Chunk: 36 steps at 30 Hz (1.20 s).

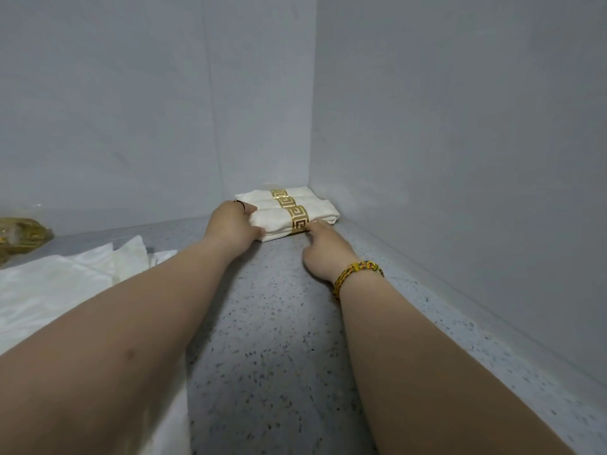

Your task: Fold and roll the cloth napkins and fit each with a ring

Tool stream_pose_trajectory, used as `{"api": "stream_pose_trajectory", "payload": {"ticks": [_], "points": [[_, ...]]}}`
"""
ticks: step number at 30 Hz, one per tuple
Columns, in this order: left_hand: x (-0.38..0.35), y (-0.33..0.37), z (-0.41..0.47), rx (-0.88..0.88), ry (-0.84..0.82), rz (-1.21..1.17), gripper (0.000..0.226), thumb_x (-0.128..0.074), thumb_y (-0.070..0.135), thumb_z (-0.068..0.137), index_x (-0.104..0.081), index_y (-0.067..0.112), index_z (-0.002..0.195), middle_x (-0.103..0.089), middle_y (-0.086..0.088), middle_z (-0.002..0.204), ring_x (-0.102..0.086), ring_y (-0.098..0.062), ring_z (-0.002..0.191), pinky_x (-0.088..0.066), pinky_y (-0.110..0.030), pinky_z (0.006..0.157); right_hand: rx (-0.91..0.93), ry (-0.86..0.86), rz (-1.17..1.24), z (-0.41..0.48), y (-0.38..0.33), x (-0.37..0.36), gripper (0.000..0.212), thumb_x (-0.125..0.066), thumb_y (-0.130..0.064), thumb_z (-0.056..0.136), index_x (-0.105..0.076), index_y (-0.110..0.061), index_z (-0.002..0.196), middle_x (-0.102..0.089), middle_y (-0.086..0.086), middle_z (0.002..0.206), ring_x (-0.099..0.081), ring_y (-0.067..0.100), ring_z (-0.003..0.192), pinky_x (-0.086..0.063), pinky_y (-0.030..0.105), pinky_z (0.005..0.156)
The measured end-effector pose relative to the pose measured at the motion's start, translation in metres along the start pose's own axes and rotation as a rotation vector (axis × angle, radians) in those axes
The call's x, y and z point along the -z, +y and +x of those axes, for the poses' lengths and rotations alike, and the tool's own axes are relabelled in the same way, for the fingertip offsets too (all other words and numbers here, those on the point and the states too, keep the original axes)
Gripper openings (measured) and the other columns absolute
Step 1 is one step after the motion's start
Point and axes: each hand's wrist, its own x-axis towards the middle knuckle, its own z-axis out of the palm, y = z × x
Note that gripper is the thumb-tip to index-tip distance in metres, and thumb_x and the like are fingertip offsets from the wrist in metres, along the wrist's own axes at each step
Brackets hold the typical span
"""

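Note:
Three rolled white napkins lie side by side in the far corner of the speckled counter (272, 323), each wearing a gold patterned ring. My left hand (231, 224) grips the left end of the nearest rolled napkin (276, 223), thumb under and fingers over it. My right hand (323, 249) reaches to the same roll with straight fingers, their tips touching it just below its gold ring (299, 220). The two rolls behind it, the middle one (310, 205) and the far one (256, 194), touch each other and the nearest roll.
Unfolded white napkins (49, 290) lie spread at the left of the counter. A clear bag of gold rings (19, 233) sits at the far left edge. White walls meet in a corner right behind the rolls and run along the right side.

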Motion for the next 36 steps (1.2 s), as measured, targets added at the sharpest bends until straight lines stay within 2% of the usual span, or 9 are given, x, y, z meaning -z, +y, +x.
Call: {"api": "stream_pose_trajectory", "payload": {"ticks": [5, 9, 17, 21, 22, 25, 29, 33, 36], "points": [[-0.007, -0.006, 0.01, -0.028, 0.038, 0.027, 0.051, -0.064, 0.013, 0.082, -0.048, 0.006, 0.13, -0.045, -0.013, 0.136, -0.044, -0.027, 0.123, -0.031, -0.025, 0.098, 0.007, -0.034, -0.04, -0.003, -0.002, 0.002, 0.039, -0.038, -0.007, 0.09, -0.038, -0.007, 0.129, -0.035, 0.008, 0.139, -0.039, 0.027, 0.124, -0.032, 0.033, 0.103], [-0.011, -0.01, 0.012, -0.046, 0.046, 0.037, 0.051, -0.065, 0.015, 0.082, -0.048, 0.005, 0.129, -0.045, -0.014, 0.136, -0.047, -0.028, 0.121, -0.032, -0.026, 0.097, 0.018, -0.068, -0.082, -0.002, -0.001, 0.001, 0.045, -0.038, -0.012, 0.092, -0.03, -0.008, 0.136, -0.026, 0.008, 0.147, -0.033, 0.027, 0.13, -0.028, 0.038, 0.109], [-0.009, -0.016, 0.009, -0.069, 0.009, -0.012, 0.072, -0.071, 0.018, 0.077, -0.035, 0.008, 0.138, -0.042, -0.011, 0.14, -0.05, -0.027, 0.119, -0.036, -0.028, 0.096, 0.023, -0.061, -0.084, -0.003, 0.0, 0.0, 0.048, -0.038, -0.012, 0.092, -0.027, -0.01, 0.139, -0.027, 0.006, 0.147, -0.03, 0.025, 0.133, -0.023, 0.038, 0.112], [-0.002, -0.015, 0.005, -0.101, 0.032, -0.036, 0.058, -0.07, 0.015, 0.078, -0.045, 0.005, 0.129, -0.053, -0.015, 0.127, -0.053, -0.028, 0.111, -0.035, -0.023, 0.079, 0.035, -0.068, -0.08, -0.004, 0.0, 0.001, 0.054, -0.037, -0.014, 0.093, -0.018, -0.012, 0.144, -0.017, 0.005, 0.153, -0.023, 0.023, 0.138, -0.02, 0.034, 0.114], [-0.001, -0.015, 0.004, -0.103, 0.031, -0.04, 0.058, -0.069, 0.016, 0.079, -0.044, 0.005, 0.13, -0.052, -0.015, 0.127, -0.052, -0.028, 0.112, -0.035, -0.023, 0.08, 0.035, -0.065, -0.065, -0.004, 0.001, 0.001, 0.054, -0.037, -0.014, 0.093, -0.018, -0.012, 0.144, -0.018, 0.005, 0.153, -0.024, 0.023, 0.137, -0.021, 0.032, 0.113], [0.014, -0.012, -0.007, -0.071, -0.022, -0.069, 0.065, -0.064, 0.026, 0.083, -0.034, 0.01, 0.138, -0.044, -0.013, 0.137, -0.046, -0.024, 0.122, -0.036, -0.027, 0.095, 0.027, -0.039, 0.034, -0.007, 0.004, 0.004, 0.052, -0.038, -0.013, 0.093, -0.024, -0.013, 0.143, -0.024, 0.005, 0.15, -0.03, 0.024, 0.134, -0.026, 0.028, 0.108], [0.055, -0.02, -0.045, -0.12, -0.136, -0.012, 0.043, -0.051, 0.03, 0.091, -0.048, 0.013, 0.129, -0.047, -0.005, 0.136, -0.043, -0.017, 0.126, -0.03, -0.019, 0.096, 0.024, -0.035, 0.164, -0.02, -0.001, 0.008, 0.049, -0.043, -0.01, 0.091, -0.034, -0.014, 0.138, -0.036, 0.002, 0.145, -0.034, 0.019, 0.132, -0.026, 0.024, 0.106], [0.096, -0.039, -0.096, -0.171, -0.228, 0.068, 0.031, -0.04, 0.025, 0.096, -0.055, 0.018, 0.122, -0.051, 0.005, 0.132, -0.044, -0.009, 0.122, -0.025, -0.006, 0.083, -0.027, 0.006, 0.235, -0.035, -0.004, 0.022, 0.04, -0.044, -0.007, 0.09, -0.047, -0.009, 0.13, -0.047, 0.007, 0.137, -0.042, 0.021, 0.127, -0.029, 0.024, 0.104], [0.136, -0.051, -0.148, -0.15, -0.27, 0.098, 0.017, -0.043, 0.025, 0.095, -0.054, 0.036, 0.101, -0.052, 0.016, 0.118, -0.044, 0.0, 0.11, -0.028, 0.001, 0.073, 0.011, -0.075, 0.165, -0.066, -0.024, 0.031, 0.036, -0.047, -0.012, 0.091, -0.051, -0.008, 0.126, -0.049, 0.007, 0.136, -0.045, 0.02, 0.125, -0.031, 0.023, 0.103]]}}
